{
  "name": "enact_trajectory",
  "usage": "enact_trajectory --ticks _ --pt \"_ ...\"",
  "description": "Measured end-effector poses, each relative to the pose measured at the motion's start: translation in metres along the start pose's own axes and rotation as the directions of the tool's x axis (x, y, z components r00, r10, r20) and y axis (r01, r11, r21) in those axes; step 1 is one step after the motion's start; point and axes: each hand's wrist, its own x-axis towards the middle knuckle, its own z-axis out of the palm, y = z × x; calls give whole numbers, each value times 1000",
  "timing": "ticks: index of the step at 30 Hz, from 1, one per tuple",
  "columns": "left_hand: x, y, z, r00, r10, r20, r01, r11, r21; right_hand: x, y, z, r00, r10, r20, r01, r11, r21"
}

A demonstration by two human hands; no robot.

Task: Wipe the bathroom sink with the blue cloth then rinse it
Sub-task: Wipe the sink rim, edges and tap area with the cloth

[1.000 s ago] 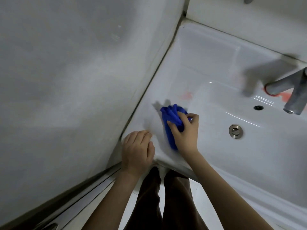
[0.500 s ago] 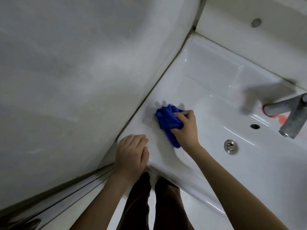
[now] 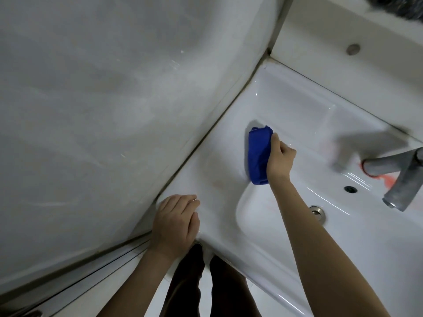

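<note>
A white ceramic sink (image 3: 286,106) fills the right side of the view. My right hand (image 3: 279,156) grips a bunched blue cloth (image 3: 258,154) and presses it on the flat left rim, just beyond the basin's edge. My left hand (image 3: 176,223) rests flat on the sink's near left corner, fingers together, holding nothing. Orange-red smears (image 3: 386,179) lie around the base of the grey metal faucet (image 3: 398,177) at the right.
The drain (image 3: 317,211) and the overflow hole (image 3: 350,189) sit in the basin under the faucet spout. A grey wall (image 3: 103,110) runs close along the sink's left side. My dark trouser legs (image 3: 194,282) show below the front edge.
My right hand has slid the blue cloth away from me along the left rim, toward the back of the sink. The left hand has stayed on the corner. The camera has tilted.
</note>
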Motion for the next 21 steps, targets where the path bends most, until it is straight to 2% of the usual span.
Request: enact_trajectory --ticks 2,6,10,14,17,19,21 --pt "0 0 0 1000 -8 8 8 1000 -3 1 2 3 1000 -7 -18 5 996 -94" --pt "0 -2 4 1000 -7 -9 7 1000 1 5 -2 14 977 -215 -16 194 909 -370" --pt "1 -1 3 1000 7 -22 -7 1000 1 -6 -15 24 898 -354 262 440 691 -574" --pt "0 0 1 1000 9 -14 -9 1000 -1 -68 11 21 712 -466 525 702 469 -536" --pt "-1 -1 3 1000 10 -18 -10 1000 -12 -81 27 12 628 -434 646 775 421 -471" --pt "-1 -2 3 999 20 -30 -20 1000 -8 -54 19 16 666 -461 586 745 454 -489" --pt "1 -1 3 999 25 -38 -25 1000 -2 -17 1 26 793 -449 413 609 561 -560"
